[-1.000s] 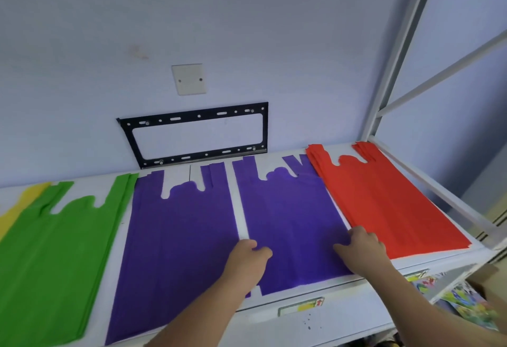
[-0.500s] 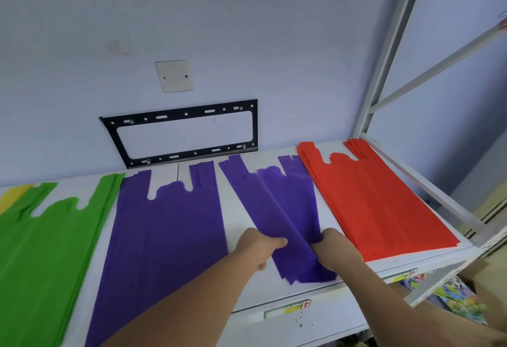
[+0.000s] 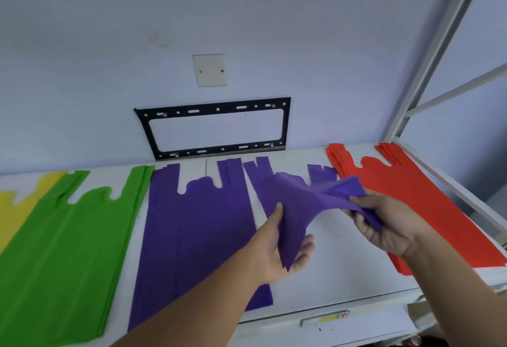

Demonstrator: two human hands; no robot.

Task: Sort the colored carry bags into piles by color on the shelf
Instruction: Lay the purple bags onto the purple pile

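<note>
Hands meet over the white shelf (image 3: 343,259) in my head view, both gripping one purple bag (image 3: 299,204) that is lifted and bunched between them. My left hand (image 3: 277,250) is clenched on the bag's near lower corner, thumb on top of the fabric and fingers underneath; my right hand (image 3: 384,226) pinches the other near part of the bag, fingers curled around a crumpled fold. The bag's long axis runs from my hands away toward the wall, with its handle strips (image 3: 260,167) pointing at the wall and lying on the shelf at the far end. Just left of it, the flat purple pile (image 3: 192,234) lies with its long axis the same way, handles toward the wall. The green pile (image 3: 63,253) sits beside that, and a yellow pile (image 3: 16,206) shows at the left edge. The red pile (image 3: 419,209) lies to the right, near my right hand. A black bracket (image 3: 216,130) is fixed on the wall behind.
</note>
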